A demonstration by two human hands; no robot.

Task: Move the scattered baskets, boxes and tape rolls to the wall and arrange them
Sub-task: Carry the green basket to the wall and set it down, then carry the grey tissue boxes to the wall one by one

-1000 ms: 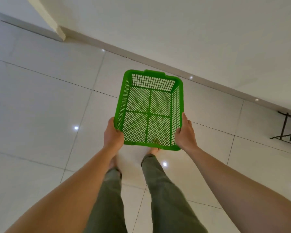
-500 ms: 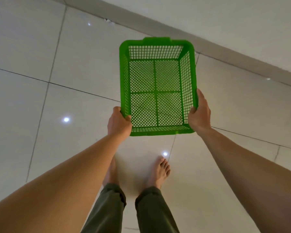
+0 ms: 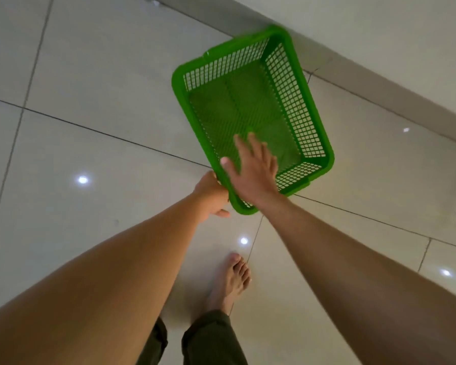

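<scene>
An empty green mesh basket [image 3: 295,119] is held above the tiled floor, turned at an angle, its far corner close to the wall's skirting. My left hand [image 3: 211,194] grips the basket's near left corner from below and outside. My right hand [image 3: 253,169] hovers over the near end with fingers spread and straight, above the rim and the mesh bottom. Whether it touches the basket is unclear.
The white wall with its grey skirting [image 3: 379,83] runs diagonally across the upper right. Glossy pale floor tiles [image 3: 90,114] fill the view. My bare foot [image 3: 232,283] and green trouser legs stand below the basket.
The basket has swung clockwise and moved toward the wall. My right hand let go of the right rim and now spreads over the near end. My left hand still holds the corner.
</scene>
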